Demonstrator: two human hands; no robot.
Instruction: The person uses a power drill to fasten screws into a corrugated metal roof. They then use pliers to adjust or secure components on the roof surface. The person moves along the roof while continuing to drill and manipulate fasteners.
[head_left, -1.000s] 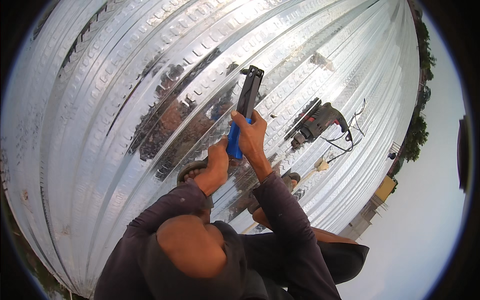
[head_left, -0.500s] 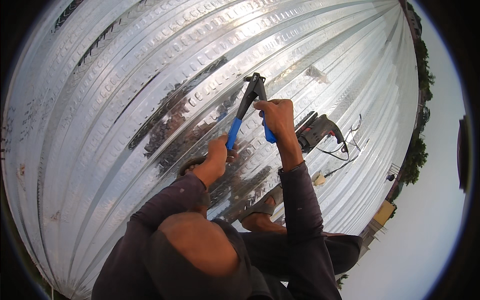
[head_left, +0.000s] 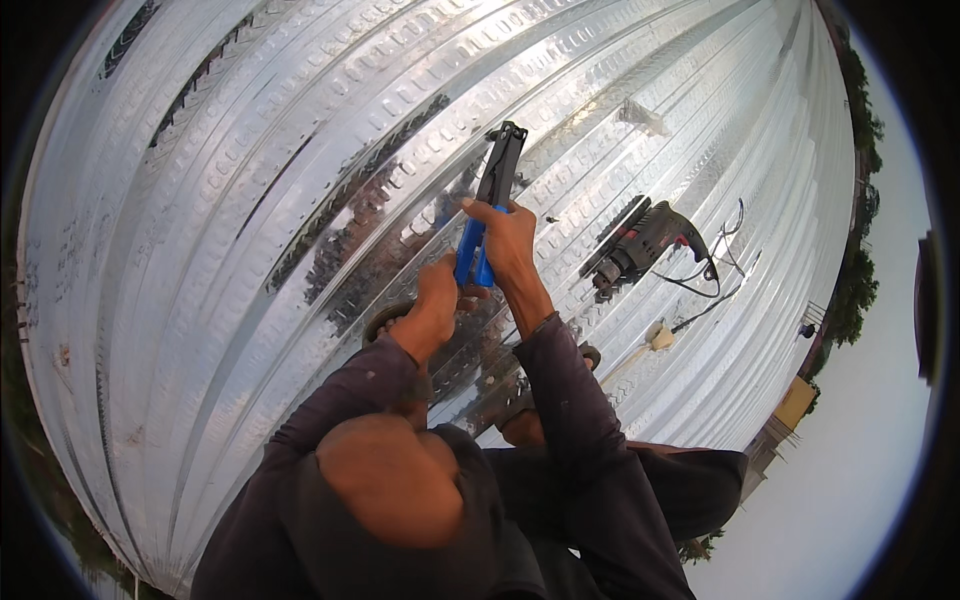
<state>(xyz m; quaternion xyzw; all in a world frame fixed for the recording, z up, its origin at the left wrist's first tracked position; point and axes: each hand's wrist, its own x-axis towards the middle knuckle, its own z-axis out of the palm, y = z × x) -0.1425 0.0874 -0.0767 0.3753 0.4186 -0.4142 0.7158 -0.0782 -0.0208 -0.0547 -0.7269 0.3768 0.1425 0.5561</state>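
Observation:
A hand riveter [head_left: 499, 172] with a black head and blue handle grips points away from me, its head close over a rib of the shiny metal sheet. Its two handles are squeezed together. My left hand [head_left: 432, 304] is closed around the end of the left handle. Higher up, my right hand [head_left: 511, 240] wraps the right handle, its thumb lying across the tool. The palms hide part of the blue grips. Whether a rivet sits in the nose is too small to tell.
A dark corded power drill [head_left: 645, 243] lies on the ribbed metal sheeting [head_left: 230, 240] to the right, its cable looping beside it. Nearer sits a small pale yellowish piece [head_left: 657, 337]. My feet and bent knee are close below. Trees [head_left: 850, 295] line the sheet's right edge.
The riveter's spread handles have come together. My right hand has moved left, toward my left hand, and the tool's head sits slightly farther away in view.

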